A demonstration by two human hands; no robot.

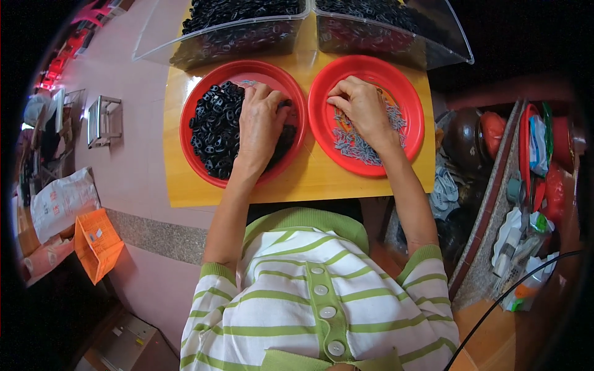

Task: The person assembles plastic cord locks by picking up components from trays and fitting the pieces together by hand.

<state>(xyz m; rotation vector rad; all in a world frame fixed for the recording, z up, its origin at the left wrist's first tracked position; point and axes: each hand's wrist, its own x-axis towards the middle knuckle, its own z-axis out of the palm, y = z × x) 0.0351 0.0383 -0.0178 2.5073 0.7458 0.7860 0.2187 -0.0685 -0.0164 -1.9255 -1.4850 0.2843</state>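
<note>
Two round red trays sit side by side on a yellow table. In the left tray (188, 143) lies a heap of small black plastic pieces (213, 123) with two holes each, and a few grey bits show at its far side. My left hand (261, 120) is over this heap's right part, fingers bent and closed; a black piece shows by the fingertips, but whether it is gripped is hidden. The right tray (416, 127) holds many small, thin grey pieces (359, 148). Above its far left part, my right hand (362, 108) has thumb and fingers pinched together, their contents too small to see.
Two clear plastic bins (247, 43) full of black pieces stand at the table's (192, 196) far edge. To the right, a ledge (473, 260) carries bags and small household items. A metal stool (105, 122) and an orange box (98, 244) are on the left.
</note>
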